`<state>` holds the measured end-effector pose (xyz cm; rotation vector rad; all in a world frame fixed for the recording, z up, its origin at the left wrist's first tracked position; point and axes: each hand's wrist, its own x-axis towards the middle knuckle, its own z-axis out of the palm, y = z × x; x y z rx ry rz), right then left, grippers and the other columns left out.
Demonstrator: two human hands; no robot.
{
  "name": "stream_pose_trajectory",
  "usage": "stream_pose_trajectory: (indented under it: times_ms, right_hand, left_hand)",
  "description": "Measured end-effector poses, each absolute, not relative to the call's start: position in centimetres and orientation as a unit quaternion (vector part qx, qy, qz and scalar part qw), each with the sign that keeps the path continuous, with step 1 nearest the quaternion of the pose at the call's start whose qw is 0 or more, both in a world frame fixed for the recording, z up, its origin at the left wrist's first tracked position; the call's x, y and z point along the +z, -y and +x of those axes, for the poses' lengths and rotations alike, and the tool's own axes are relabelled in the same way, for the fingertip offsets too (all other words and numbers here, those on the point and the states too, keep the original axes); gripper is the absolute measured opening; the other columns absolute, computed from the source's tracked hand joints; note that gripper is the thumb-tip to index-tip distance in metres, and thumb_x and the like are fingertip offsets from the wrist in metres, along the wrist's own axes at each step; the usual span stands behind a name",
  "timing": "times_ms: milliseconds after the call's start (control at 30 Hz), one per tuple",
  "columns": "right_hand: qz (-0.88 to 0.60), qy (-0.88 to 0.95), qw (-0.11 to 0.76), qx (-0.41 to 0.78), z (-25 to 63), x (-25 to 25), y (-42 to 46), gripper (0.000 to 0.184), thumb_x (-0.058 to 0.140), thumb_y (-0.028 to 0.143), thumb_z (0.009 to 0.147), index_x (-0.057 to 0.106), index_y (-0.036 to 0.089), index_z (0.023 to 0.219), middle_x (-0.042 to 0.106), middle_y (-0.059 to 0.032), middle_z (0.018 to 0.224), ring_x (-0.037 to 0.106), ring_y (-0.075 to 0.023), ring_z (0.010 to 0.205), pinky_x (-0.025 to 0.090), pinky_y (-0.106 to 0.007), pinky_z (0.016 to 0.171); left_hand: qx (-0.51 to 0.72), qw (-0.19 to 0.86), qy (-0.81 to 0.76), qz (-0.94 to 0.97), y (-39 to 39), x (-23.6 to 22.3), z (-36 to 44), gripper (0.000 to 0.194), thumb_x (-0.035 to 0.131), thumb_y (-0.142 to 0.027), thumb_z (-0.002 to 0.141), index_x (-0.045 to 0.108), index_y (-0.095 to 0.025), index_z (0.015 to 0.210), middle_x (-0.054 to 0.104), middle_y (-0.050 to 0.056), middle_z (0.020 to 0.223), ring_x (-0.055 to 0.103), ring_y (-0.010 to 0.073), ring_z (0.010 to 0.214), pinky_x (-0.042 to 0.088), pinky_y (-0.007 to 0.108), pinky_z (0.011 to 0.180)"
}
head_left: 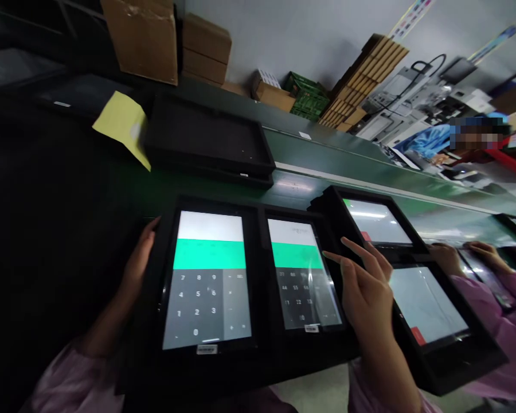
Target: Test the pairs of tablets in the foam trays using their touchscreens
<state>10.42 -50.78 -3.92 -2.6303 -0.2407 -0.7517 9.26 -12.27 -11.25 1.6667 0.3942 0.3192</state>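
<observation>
A black foam tray (260,344) lies in front of me with two tablets side by side in it. The left tablet (206,292) and the right tablet (303,275) both display a calculator with a green band. My left hand (138,261) grips the tray's left edge, its fingers partly hidden in shadow. Over the right tablet's right edge reaches my right hand (367,287), index finger stretched out near the screen and the other fingers apart. It holds nothing. I cannot tell whether the fingertip touches the glass.
To the right stands another black tray (451,355) with two lit tablets. Beyond it are a co-worker's hands (484,255). Stacked empty-looking trays (210,135) and a yellow paper (122,117) lie behind. Cardboard boxes (144,37) and a green crate (307,94) stand farther back.
</observation>
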Motion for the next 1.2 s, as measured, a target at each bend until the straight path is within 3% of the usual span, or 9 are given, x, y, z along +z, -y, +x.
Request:
stream_pose_trajectory:
  times_ms: [133,233,467,700,867,1033,1200]
  right_hand:
    - [-0.937,0.183,0.215,-0.204,9.7,-1.6,45.2,0.037,0.042,0.036,0.104,0.078,0.025,0.105,0.063,-0.0074,0.135,0.043,-0.0333,0.138,0.044,-0.062,0.106]
    - [-0.923,0.293,0.213,-0.129,9.5,-2.5,40.5,0.032,0.045,0.028,0.103,0.076,0.025,0.112,0.051,-0.0081,0.147,0.034,-0.0330,0.145,0.047,-0.059,0.107]
    - [-0.922,0.330,0.191,-0.072,9.7,-5.1,38.0,0.034,0.044,0.026,0.103,0.070,0.026,0.125,0.036,-0.0077,0.158,0.018,-0.0373,0.151,0.042,-0.067,0.110]
    - [-0.929,0.265,0.229,-0.122,10.1,-5.4,39.0,0.033,0.045,0.023,0.102,0.077,0.025,0.109,0.054,-0.0076,0.144,0.026,-0.0366,0.148,0.042,-0.069,0.108]
    - [-0.917,0.328,0.210,-0.090,9.8,-5.2,38.4,0.033,0.046,0.023,0.102,0.071,0.025,0.123,0.039,-0.0074,0.157,0.016,-0.0361,0.152,0.043,-0.065,0.110]
    - [-0.924,0.290,0.219,-0.116,9.7,-5.0,38.6,0.034,0.044,0.020,0.102,0.074,0.020,0.115,0.047,-0.0090,0.152,0.019,-0.0365,0.152,0.040,-0.068,0.112]
    - [-0.899,0.364,0.221,-0.104,9.2,-4.3,37.9,0.034,0.045,0.015,0.099,0.074,0.019,0.116,0.040,-0.0101,0.156,0.013,-0.0365,0.153,0.041,-0.062,0.114]
  left_hand:
    - [0.132,0.655,-0.188,0.720,12.8,-10.9,8.7,0.052,0.041,-0.054,0.097,0.059,-0.023,0.136,0.058,0.003,0.146,0.043,0.0268,0.143,0.032,0.039,0.121]
    - [0.127,0.666,-0.195,0.708,12.9,-10.4,8.8,0.054,0.038,-0.053,0.097,0.061,-0.019,0.133,0.060,0.008,0.143,0.046,0.0279,0.140,0.034,0.042,0.119]
    - [0.121,0.685,-0.188,0.693,12.8,-10.5,8.9,0.060,0.039,-0.059,0.094,0.061,-0.017,0.130,0.061,0.011,0.141,0.050,0.0301,0.136,0.034,0.046,0.118]
    - [0.111,0.705,-0.198,0.672,12.8,-10.5,8.9,0.059,0.044,-0.059,0.092,0.061,-0.018,0.130,0.060,0.011,0.142,0.049,0.0312,0.136,0.033,0.048,0.119]
    - [0.092,0.720,-0.204,0.657,12.9,-10.0,8.7,0.066,0.048,-0.060,0.090,0.056,-0.016,0.138,0.056,0.011,0.147,0.045,0.0323,0.140,0.030,0.048,0.121]
    - [0.079,0.654,-0.148,0.737,13.0,-8.3,7.6,0.074,0.054,-0.054,0.088,0.043,-0.016,0.150,0.039,0.009,0.161,0.030,0.0287,0.150,0.018,0.045,0.126]
    - [-0.024,0.591,-0.098,0.800,12.8,-7.2,6.4,0.100,0.063,-0.048,0.082,0.010,-0.021,0.162,0.004,0.006,0.171,0.002,0.0302,0.156,0.010,0.054,0.125]
